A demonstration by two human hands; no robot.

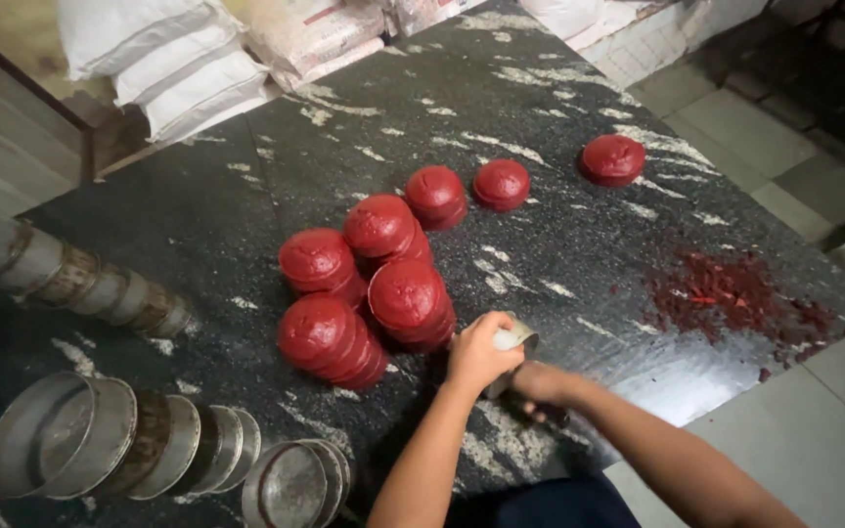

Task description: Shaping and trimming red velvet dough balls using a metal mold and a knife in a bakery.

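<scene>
My left hand (478,354) is closed over the top of a small round metal tin (514,340) at the near edge of the dark speckled stone table (198,225). My right hand (540,383) presses against the tin's lower side from the right, its fingers partly hidden. Just left of the hands, several round red cakes (374,284) are stacked in leaning piles. Three more red cakes lie apart farther back: one (436,194), a second (501,183) and a third (612,159).
Red crumbs (735,293) are scattered on the table's right side. Rows of empty round metal tins lie on their sides at the left (70,279) and the near left (100,450). White sacks (178,59) are piled at the far edge. A tiled floor (735,127) is on the right.
</scene>
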